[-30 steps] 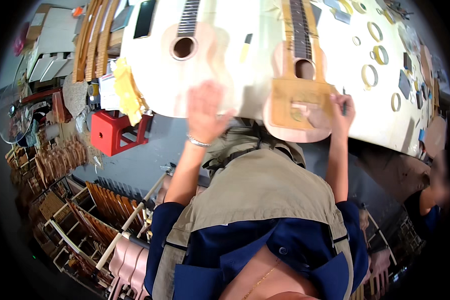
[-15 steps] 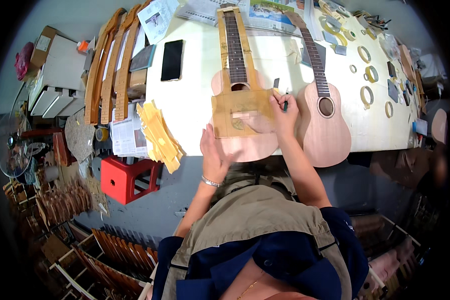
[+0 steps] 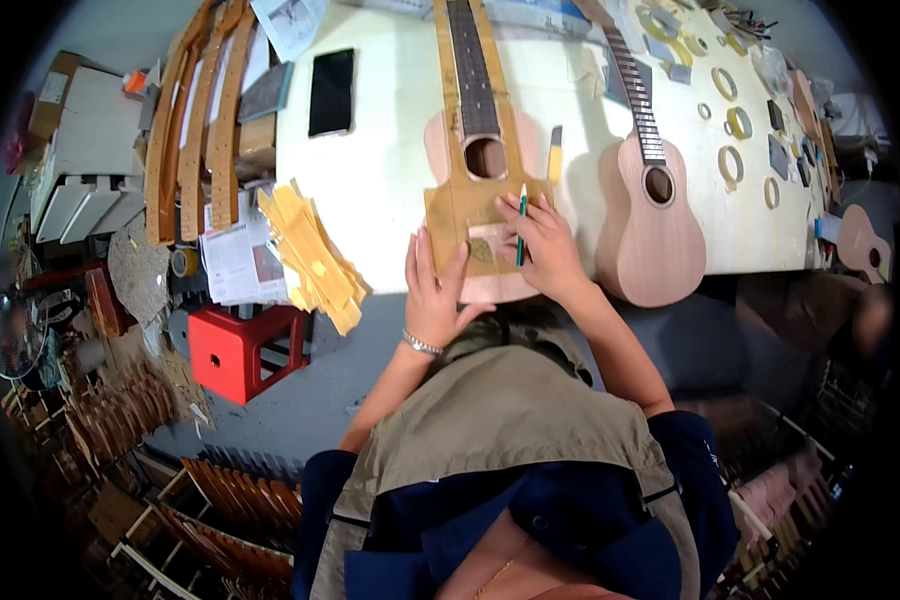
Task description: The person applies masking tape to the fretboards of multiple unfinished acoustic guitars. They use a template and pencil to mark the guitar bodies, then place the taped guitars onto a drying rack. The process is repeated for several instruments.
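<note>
Ukulele (image 3: 481, 120) in pale bare wood is lying on the surface (image 3: 380, 200) right in front of the person, lower end by the near edge, with a tan template (image 3: 450, 215) over its body and the template's two long arms running either side of the fretboard. Left hand (image 3: 435, 300) is open, fingers spread over the template's lower left part. Right hand (image 3: 553, 252) has a green pencil (image 3: 521, 230) pinched in the fingers, point facing away from the person, fingertips down around the template's cutout. As for how far along: I'd call the template in place, but no pencil marks show that I can pick out, and lifting it off is clearly not done. Second ukulele (image 3: 653, 240), just to the right, has no template on it, and I see no bridge on its top. On writing: the newspaper (image 3: 236, 265) by the yellow strips (image 3: 315, 260) has print too small to read, same for the printed sheet (image 3: 290, 20) up top. There's a dark roundish mark on the template I can't decipher. Phone (image 3: 331, 92) screen's just dark, and no brand is readable anywhere.
</note>
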{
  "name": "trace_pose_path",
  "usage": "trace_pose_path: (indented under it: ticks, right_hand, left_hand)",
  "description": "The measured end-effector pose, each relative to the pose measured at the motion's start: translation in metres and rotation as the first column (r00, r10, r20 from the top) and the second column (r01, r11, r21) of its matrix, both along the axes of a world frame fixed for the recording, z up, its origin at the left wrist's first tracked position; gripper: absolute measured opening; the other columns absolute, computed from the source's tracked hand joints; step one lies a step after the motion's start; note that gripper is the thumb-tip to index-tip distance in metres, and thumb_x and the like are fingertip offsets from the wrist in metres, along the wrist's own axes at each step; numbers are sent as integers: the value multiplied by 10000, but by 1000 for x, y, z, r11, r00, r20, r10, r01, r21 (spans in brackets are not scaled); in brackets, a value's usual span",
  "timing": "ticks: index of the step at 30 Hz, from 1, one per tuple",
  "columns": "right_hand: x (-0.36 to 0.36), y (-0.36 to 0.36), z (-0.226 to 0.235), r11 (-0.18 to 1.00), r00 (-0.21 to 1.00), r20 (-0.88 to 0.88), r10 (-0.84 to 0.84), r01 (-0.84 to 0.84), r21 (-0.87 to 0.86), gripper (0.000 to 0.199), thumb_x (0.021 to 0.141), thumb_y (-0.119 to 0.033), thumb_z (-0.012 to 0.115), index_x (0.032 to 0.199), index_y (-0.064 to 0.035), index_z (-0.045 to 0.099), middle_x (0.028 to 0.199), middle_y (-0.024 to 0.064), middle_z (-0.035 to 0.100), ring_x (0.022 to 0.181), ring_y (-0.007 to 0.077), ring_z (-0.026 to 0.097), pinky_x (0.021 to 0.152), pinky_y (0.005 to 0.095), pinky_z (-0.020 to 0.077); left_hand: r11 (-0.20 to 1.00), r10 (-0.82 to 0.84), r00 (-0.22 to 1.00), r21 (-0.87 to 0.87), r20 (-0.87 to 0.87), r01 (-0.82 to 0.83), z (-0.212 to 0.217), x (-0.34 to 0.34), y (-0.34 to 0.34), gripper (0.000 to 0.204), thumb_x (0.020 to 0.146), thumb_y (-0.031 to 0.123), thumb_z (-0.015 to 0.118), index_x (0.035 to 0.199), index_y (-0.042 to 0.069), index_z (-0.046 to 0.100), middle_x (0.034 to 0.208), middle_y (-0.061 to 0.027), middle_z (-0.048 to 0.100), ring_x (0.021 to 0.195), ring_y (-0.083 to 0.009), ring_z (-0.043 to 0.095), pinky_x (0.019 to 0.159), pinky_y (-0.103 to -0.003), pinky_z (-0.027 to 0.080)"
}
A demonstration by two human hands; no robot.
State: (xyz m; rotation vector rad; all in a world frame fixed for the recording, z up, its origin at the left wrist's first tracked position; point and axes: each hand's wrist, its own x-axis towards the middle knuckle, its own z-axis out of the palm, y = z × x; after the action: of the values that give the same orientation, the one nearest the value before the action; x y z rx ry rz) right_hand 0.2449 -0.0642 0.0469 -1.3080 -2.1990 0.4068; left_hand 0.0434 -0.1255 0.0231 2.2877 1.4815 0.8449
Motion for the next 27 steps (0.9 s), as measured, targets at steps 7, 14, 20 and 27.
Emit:
trace_pose_path:
  ticks: [7,14,20,27]
  right_hand:
    - [-3,-14,21,990,954,-273,-122,137,34,121,786,-93,644,904,-93,672,819,22,637,701,232,512,699,342,406]
    - [-19,3,7,997,980,-193,40,-28,66,47,768,-130,670,813,-118,672,740,-26,610,721,180,526,648,314,375]
    - [0,7,20,978,960,187,-209,203,50,114,788,-224,663,728,-129,650,698,-24,609,739,183,533,687,350,374]
    - [-22,14,22,990,983,-121,-139,138,-15,141,839,-181,602,746,-88,653,792,-30,667,709,203,555,745,341,372]
  left_hand:
    - [999,17,1000,32,15,-17,-11,0,2,886,661,591,665,1350,94,416,1422,-334,186,1251,-507,273,1018,-525,281]
    - [999,24,1000,42,7,-25,-14,0,2,891,654,615,654,1342,95,429,1418,-330,199,1244,-508,280,1014,-526,289]
    - [999,35,999,27,-5,-35,-13,-1,0,888,645,612,664,1329,91,442,1408,-333,206,1241,-519,275,1003,-548,296]
    - [999,28,1000,25,-3,-27,-15,-2,1,892,649,624,656,1335,97,438,1415,-330,202,1261,-501,261,1020,-533,274]
